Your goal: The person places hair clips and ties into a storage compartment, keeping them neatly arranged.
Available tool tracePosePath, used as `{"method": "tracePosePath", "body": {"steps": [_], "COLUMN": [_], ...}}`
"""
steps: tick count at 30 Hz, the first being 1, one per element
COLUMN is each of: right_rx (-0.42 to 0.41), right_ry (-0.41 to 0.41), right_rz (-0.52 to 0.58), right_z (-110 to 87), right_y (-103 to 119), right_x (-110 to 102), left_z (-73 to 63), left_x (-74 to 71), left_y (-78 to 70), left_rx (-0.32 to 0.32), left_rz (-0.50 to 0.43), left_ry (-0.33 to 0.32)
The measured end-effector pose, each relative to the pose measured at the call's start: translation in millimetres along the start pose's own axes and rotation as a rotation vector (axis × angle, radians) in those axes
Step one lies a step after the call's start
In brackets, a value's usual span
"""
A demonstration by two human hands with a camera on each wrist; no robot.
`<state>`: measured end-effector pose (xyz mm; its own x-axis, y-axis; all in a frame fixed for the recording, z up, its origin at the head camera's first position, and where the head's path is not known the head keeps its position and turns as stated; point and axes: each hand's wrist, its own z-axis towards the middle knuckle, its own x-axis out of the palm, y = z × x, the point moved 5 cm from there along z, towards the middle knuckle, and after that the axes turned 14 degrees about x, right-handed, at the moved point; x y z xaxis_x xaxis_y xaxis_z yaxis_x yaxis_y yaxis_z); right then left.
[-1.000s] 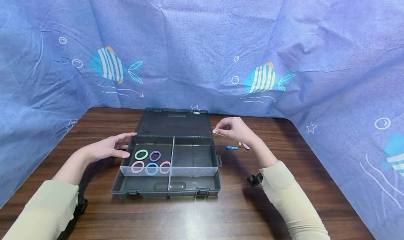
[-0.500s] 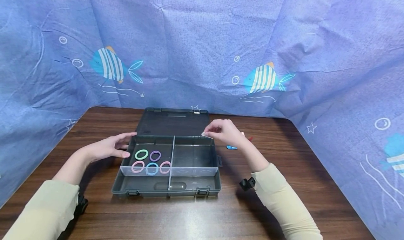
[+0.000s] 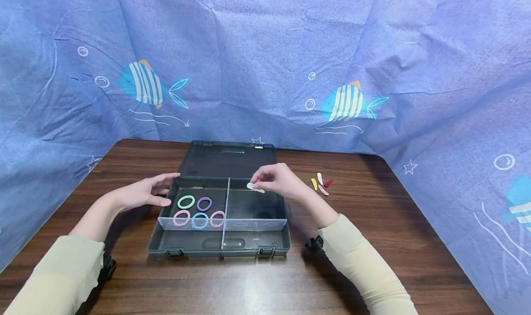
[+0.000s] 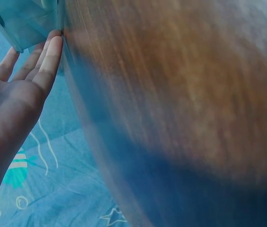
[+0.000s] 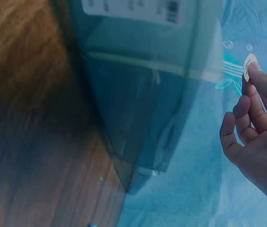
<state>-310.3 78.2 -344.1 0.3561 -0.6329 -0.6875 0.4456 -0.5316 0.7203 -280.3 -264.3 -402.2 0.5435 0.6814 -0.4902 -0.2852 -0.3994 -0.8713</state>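
Note:
My right hand (image 3: 277,180) pinches a white snap hair clip (image 3: 250,186) between thumb and fingertips, over the back right compartment of a dark see-through box (image 3: 191,252). In the right wrist view the same clip (image 5: 249,66) stands out from my thumb and index finger, the other fingers loosely bent. My left hand (image 3: 143,194) rests with spread, relaxed fingers at the box's left wall, thumb at the rim. In the back left compartment lie a green hair tie (image 3: 186,202), a purple one (image 3: 204,204), a blue one (image 3: 200,220) and two pink ones.
The box's lid (image 3: 232,159) lies folded back behind it. To the right, a yellow clip (image 3: 314,184), a white one (image 3: 320,178), a red one (image 3: 328,183) and a pink one (image 3: 323,190) lie on the wooden table (image 3: 373,223). Fish-printed cloth (image 3: 265,75) hangs behind.
My right hand has carried the white hair clip leftward from beside the lid to over the back right compartment. The blue clip on the table is now hidden behind my forearm. My left hand stays put.

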Motion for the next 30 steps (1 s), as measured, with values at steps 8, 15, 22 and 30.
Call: {"method": "tracePosePath", "body": {"steps": [8,15,22,30], "right_rx": [-0.032,-0.016,-0.008,0.004], "right_ry": [0.093,0.172,0.255,0.350], "right_rz": [-0.061,-0.129,-0.168,-0.190], "right_z": [7.9,13.0,14.5,14.6], "right_y": [-3.4,-10.9,-15.2,-17.1], "right_x": [26.1,43.9,57.2,70.6], "left_z": [0.5,0.5,1.1,0.8], "left_x": [-0.4,-0.4,-0.8,-0.5], "left_y": [0.5,2.5,3.5,3.3], "left_rx": [-0.006,-0.004,-0.006,-0.006], "left_rz": [-0.010,-0.016,-0.015,-0.018], "left_ry": [-0.002,-0.005,-0.005,-0.002]}}
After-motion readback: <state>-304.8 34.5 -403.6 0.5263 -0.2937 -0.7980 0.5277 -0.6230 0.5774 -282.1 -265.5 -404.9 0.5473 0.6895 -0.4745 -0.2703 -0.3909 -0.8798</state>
